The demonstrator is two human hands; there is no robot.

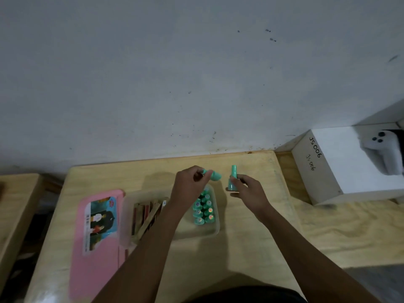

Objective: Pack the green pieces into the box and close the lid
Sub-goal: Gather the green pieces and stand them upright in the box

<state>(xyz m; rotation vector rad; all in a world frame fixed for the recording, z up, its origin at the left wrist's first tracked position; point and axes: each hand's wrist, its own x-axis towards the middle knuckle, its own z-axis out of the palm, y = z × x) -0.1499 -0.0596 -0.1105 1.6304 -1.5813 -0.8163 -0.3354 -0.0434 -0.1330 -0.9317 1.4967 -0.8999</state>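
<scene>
A clear plastic box (215,227) sits in the middle of the wooden table (251,248). Several green pieces (204,209) stand packed in its right part. Its pink lid (96,259), with a picture sticker, lies flat to the left of the box. My left hand (189,184) hovers over the box's far edge, gripping a green piece (213,174) that lies tilted sideways. My right hand (244,189) is just right of the box and holds another green piece (232,178) upright above the table.
Brown and red sticks (145,215) fill the box's left part. A white carton marked "JS006" (341,169) stands at the back right on a neighbouring table. Another wooden surface (15,204) lies at the far left. A grey wall rises behind.
</scene>
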